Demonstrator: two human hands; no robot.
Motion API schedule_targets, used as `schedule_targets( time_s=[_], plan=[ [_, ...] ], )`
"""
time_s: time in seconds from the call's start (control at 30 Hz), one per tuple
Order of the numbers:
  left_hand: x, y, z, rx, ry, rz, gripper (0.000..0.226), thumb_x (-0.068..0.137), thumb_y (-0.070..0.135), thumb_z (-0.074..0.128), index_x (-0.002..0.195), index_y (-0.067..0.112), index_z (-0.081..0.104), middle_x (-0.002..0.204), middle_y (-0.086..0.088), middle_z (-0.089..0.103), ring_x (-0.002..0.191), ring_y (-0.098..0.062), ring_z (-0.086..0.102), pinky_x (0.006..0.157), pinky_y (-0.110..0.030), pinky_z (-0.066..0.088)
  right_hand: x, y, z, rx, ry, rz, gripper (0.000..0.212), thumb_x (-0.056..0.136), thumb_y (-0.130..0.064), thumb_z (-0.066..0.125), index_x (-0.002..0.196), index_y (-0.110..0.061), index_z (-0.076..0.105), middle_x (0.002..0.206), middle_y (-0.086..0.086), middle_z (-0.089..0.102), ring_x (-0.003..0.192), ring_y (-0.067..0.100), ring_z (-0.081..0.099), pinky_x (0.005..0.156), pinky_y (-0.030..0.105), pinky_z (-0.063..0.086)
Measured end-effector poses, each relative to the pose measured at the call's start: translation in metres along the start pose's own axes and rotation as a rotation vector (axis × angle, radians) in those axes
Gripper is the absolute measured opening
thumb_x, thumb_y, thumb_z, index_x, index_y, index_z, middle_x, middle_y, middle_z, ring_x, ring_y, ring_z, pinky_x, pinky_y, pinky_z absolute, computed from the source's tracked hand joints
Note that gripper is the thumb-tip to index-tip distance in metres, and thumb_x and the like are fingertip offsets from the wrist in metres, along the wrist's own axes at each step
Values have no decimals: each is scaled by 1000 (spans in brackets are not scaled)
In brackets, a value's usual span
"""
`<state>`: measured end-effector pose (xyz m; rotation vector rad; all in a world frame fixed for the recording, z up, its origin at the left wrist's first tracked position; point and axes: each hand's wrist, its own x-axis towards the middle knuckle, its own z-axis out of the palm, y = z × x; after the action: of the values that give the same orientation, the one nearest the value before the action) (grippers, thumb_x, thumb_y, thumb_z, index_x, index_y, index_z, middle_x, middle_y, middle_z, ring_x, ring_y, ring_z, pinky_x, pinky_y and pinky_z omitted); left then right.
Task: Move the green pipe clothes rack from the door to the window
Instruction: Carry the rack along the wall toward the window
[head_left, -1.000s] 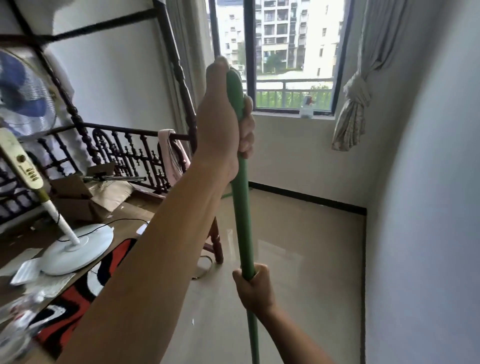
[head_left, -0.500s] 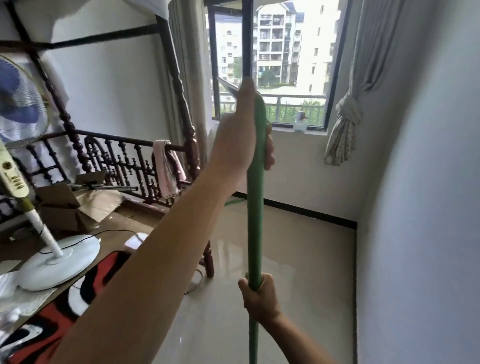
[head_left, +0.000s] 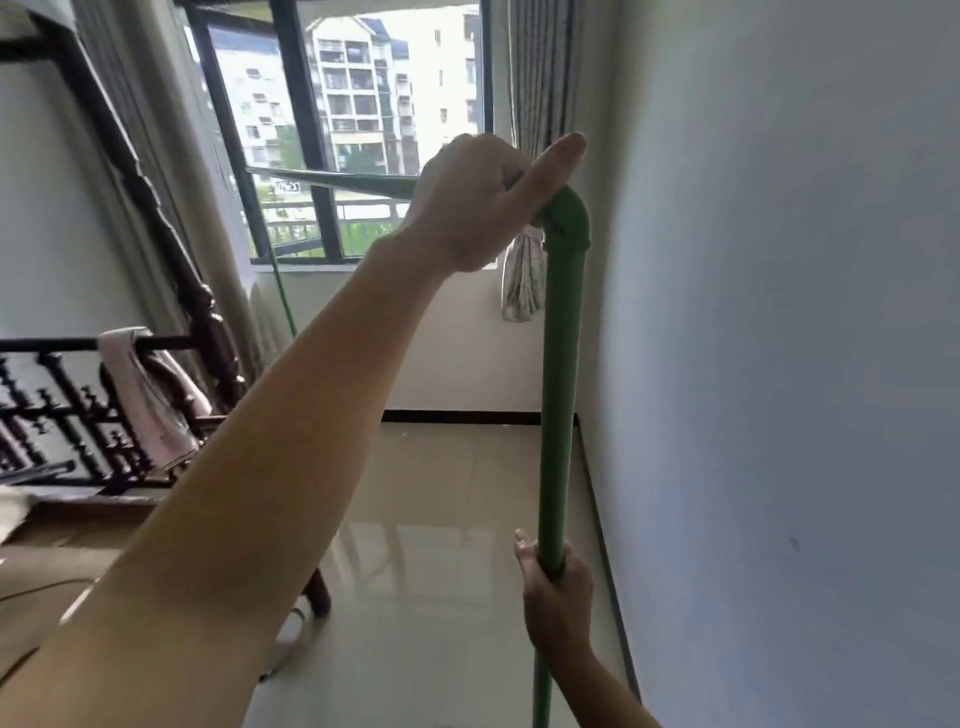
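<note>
The green pipe clothes rack (head_left: 558, 395) stands in front of me: one upright post, an elbow joint at its top, and a top bar running left toward the window (head_left: 358, 109). A thin far leg shows green below the sill. My left hand (head_left: 483, 202) is wrapped over the top bar right beside the elbow, thumb stretched along it. My right hand (head_left: 556, 597) grips the upright post low down. The rack's foot is out of view.
A white wall (head_left: 779, 364) runs close along the right of the post. A dark wooden bed frame (head_left: 156, 395) with a pink cloth over its rail fills the left. A tied curtain (head_left: 522, 280) hangs by the window corner. Glossy tiled floor (head_left: 441, 545) lies between.
The window and wall have come closer and the rack has shifted right, toward the wall. My left hand went from the upright's top to the top bar by the elbow joint.
</note>
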<state>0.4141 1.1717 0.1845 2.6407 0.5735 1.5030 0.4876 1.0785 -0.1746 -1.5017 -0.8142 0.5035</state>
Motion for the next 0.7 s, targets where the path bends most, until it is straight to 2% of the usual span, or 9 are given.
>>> schedule_targets(
  time_s=[0.07, 0.1, 0.17, 0.23, 0.37, 0.47, 0.53, 0.63, 0.7],
  plan=[
    [9, -5, 14, 12, 31, 12, 58, 93, 62, 33, 42, 47, 57, 36, 23, 51, 33, -1, 45, 48, -23, 33, 15, 5, 5, 4, 82, 42, 56, 89, -29, 72, 46, -19, 39, 41, -4, 35, 40, 16, 38, 45, 30, 35],
    [14, -10, 20, 23, 50, 16, 61, 93, 55, 31, 39, 40, 54, 33, 17, 47, 32, -1, 42, 48, -22, 29, 23, 7, 8, 13, 96, 65, 58, 89, -31, 72, 44, -20, 36, 41, -3, 35, 40, 18, 37, 45, 30, 34],
    [20, -20, 29, 19, 71, 13, 60, 93, 46, 27, 37, 29, 37, 30, 7, 30, 30, -6, 33, 48, -23, 26, 40, 13, 16, -6, 97, 97, 57, 89, -30, 70, 45, -19, 35, 43, 0, 36, 41, 18, 38, 46, 31, 33],
    [27, -27, 35, 13, 72, 7, 52, 94, 42, 25, 43, 29, 27, 37, 10, 23, 33, -8, 26, 48, -25, 24, 60, 17, 21, -31, 86, 90, 55, 89, -23, 69, 45, -19, 35, 44, 2, 37, 42, 19, 39, 46, 32, 34],
    [43, -47, 43, 41, 79, 27, 47, 95, 36, 22, 48, 28, 23, 42, 7, 18, 37, -11, 21, 45, -24, 20, 95, 22, 33, 9, 5, 27, 53, 86, -19, 66, 45, -21, 32, 44, 1, 35, 41, 17, 36, 44, 33, 33],
    [59, -75, 57, 69, 90, 15, 44, 94, 31, 23, 50, 28, 21, 43, 6, 17, 36, -11, 20, 43, -13, 18, 133, 29, 44, 36, -58, 4, 53, 84, -15, 67, 44, -20, 32, 44, -3, 33, 42, 16, 33, 44, 32, 31],
    [65, -90, 58, 108, 101, 6, 44, 94, 32, 21, 50, 25, 20, 44, 1, 18, 38, -14, 19, 44, -13, 20, 151, 26, 54, 36, -93, -16, 54, 84, -12, 67, 44, -21, 32, 45, -5, 31, 43, 15, 31, 45, 32, 29],
    [75, -116, 66, 165, 122, -49, 44, 94, 30, 20, 50, 25, 20, 42, 4, 20, 36, -16, 25, 46, -13, 21, 179, 27, 71, 57, -169, -23, 40, 76, -35, 59, 46, -22, 36, 45, -3, 31, 43, 16, 32, 44, 35, 28],
    [82, -137, 73, 165, 130, -104, 50, 96, 27, 20, 46, 30, 25, 38, 5, 22, 36, -14, 30, 49, -17, 24, 199, 29, 87, 63, -201, -23, 36, 72, -41, 56, 48, -21, 37, 47, -1, 32, 44, 16, 33, 43, 36, 30]
  ],
)
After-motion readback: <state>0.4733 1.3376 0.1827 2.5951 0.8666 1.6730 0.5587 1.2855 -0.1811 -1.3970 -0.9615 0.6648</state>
